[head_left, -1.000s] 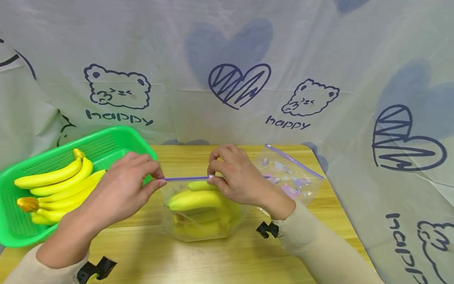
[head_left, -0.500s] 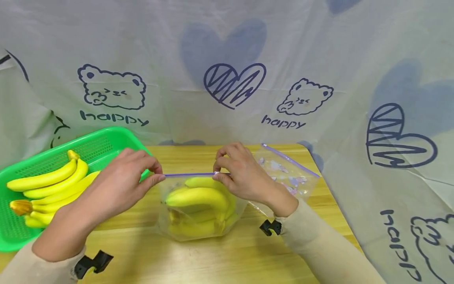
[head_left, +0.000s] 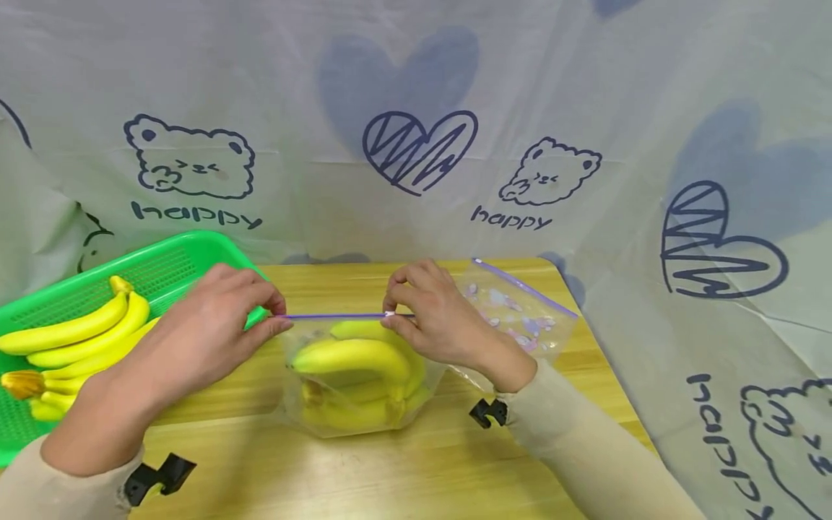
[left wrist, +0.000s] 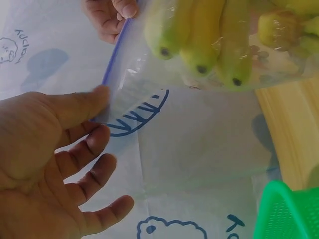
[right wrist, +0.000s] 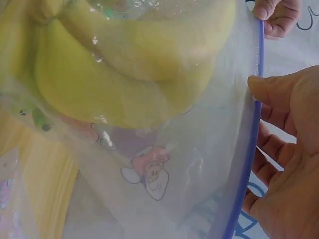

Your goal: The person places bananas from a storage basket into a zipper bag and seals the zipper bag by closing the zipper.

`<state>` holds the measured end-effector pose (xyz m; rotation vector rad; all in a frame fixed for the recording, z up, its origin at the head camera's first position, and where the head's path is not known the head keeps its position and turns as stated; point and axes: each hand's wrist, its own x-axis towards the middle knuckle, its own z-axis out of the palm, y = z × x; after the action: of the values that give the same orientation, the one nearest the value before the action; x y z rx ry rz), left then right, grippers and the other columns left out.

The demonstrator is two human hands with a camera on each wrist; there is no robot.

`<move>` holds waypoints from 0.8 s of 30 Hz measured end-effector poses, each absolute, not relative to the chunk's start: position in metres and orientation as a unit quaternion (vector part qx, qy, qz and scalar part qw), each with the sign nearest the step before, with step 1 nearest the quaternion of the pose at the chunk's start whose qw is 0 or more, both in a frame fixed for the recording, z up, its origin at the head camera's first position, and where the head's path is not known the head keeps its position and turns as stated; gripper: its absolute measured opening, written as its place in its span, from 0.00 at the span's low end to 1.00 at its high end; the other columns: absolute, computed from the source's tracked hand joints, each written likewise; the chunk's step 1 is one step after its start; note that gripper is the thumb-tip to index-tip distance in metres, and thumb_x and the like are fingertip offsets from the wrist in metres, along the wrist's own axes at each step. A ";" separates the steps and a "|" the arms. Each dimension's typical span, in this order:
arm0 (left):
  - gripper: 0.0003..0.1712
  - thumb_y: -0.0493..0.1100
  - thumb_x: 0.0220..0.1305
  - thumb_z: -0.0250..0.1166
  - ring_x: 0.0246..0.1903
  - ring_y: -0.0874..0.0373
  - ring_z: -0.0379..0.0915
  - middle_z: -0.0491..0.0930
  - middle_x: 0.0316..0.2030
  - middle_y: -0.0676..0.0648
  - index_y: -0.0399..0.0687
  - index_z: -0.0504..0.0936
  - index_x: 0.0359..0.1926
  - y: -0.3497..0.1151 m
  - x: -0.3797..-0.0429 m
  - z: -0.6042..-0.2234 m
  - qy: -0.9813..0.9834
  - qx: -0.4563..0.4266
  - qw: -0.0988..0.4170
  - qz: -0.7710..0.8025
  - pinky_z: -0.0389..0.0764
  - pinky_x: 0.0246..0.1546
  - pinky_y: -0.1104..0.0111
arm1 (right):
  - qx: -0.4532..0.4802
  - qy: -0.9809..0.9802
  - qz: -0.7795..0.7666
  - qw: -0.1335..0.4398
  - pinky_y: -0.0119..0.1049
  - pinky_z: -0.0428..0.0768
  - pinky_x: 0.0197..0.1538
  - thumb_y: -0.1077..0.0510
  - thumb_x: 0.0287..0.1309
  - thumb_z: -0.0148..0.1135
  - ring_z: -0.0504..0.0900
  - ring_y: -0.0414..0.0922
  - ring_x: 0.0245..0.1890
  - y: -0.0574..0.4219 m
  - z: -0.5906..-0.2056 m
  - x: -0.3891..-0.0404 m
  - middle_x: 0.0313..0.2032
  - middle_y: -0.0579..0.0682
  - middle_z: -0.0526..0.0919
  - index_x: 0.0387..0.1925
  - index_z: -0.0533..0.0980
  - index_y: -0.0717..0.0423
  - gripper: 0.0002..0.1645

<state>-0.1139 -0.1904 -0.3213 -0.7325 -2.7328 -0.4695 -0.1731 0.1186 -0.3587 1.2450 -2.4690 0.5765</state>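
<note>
A clear zip bag [head_left: 295, 393] with a purple zip strip [head_left: 334, 315] stands mid-table, with bananas [head_left: 354, 357] inside. My left hand [head_left: 204, 339] pinches the left end of the strip between thumb and index finger; in the left wrist view its other fingers [left wrist: 102, 172] are spread loosely. At the small white slider [head_left: 389, 313], my right hand [head_left: 442, 318] pinches the strip, thumb on the near side. Through the right wrist view, the bananas [right wrist: 134, 74] show behind the film, with a cartoon print [right wrist: 152, 172] below them.
A green perforated basket [head_left: 188, 242] holding more bananas [head_left: 74, 328] is at the left, partly behind my left arm. Another printed zip bag [head_left: 539, 318] lies flat at the right, near the wooden table's edge. A patterned cloth [head_left: 312, 144] hangs behind.
My right hand and the slider have shifted slightly rightward along the strip, widening the stretch between my hands. The head view has turned a little right; the left hand keeps its pinch.
</note>
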 end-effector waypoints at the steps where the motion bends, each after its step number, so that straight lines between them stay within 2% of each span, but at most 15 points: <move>1: 0.05 0.44 0.65 0.75 0.48 0.47 0.73 0.84 0.39 0.53 0.54 0.86 0.36 -0.191 -0.114 -0.320 -0.945 -0.254 0.135 -0.154 0.73 0.49 0.50 | 0.437 -0.862 0.200 0.160 0.52 0.72 0.64 0.55 0.65 0.73 0.74 0.53 0.56 0.117 -0.359 -0.174 0.49 0.50 0.80 0.37 0.80 0.50 0.07; 7: 0.06 0.42 0.64 0.76 0.43 0.48 0.72 0.81 0.36 0.53 0.54 0.85 0.37 -0.194 -0.115 -0.318 -0.946 -0.270 0.150 -0.098 0.70 0.41 0.54 | 0.475 -0.839 0.181 0.193 0.51 0.73 0.57 0.58 0.63 0.66 0.74 0.52 0.50 0.113 -0.359 -0.178 0.45 0.49 0.80 0.35 0.80 0.49 0.01; 12: 0.06 0.43 0.65 0.75 0.41 0.49 0.70 0.78 0.34 0.55 0.55 0.84 0.36 -0.197 -0.113 -0.317 -0.949 -0.270 0.146 -0.078 0.66 0.39 0.57 | 0.506 -0.820 0.174 0.204 0.48 0.72 0.50 0.59 0.59 0.58 0.73 0.51 0.44 0.109 -0.359 -0.180 0.40 0.47 0.79 0.34 0.79 0.50 0.05; 19: 0.06 0.47 0.66 0.74 0.38 0.51 0.68 0.79 0.33 0.56 0.57 0.84 0.37 -0.198 -0.114 -0.315 -0.953 -0.256 0.141 -0.081 0.60 0.37 0.60 | 0.505 -0.821 0.180 0.196 0.45 0.70 0.46 0.58 0.58 0.58 0.73 0.49 0.42 0.111 -0.357 -0.182 0.36 0.46 0.78 0.34 0.80 0.51 0.05; 24: 0.07 0.44 0.65 0.75 0.36 0.49 0.68 0.77 0.31 0.53 0.53 0.83 0.36 -0.197 -0.114 -0.318 -0.948 -0.262 0.172 -0.064 0.60 0.35 0.59 | 0.499 -0.831 0.167 0.183 0.44 0.69 0.45 0.57 0.61 0.61 0.71 0.49 0.40 0.111 -0.356 -0.182 0.35 0.46 0.78 0.36 0.80 0.50 0.03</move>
<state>-0.1145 -0.1966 -0.3182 -0.7426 -2.6900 -0.1815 -0.1816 0.1112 -0.3557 1.4071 -2.3426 0.4700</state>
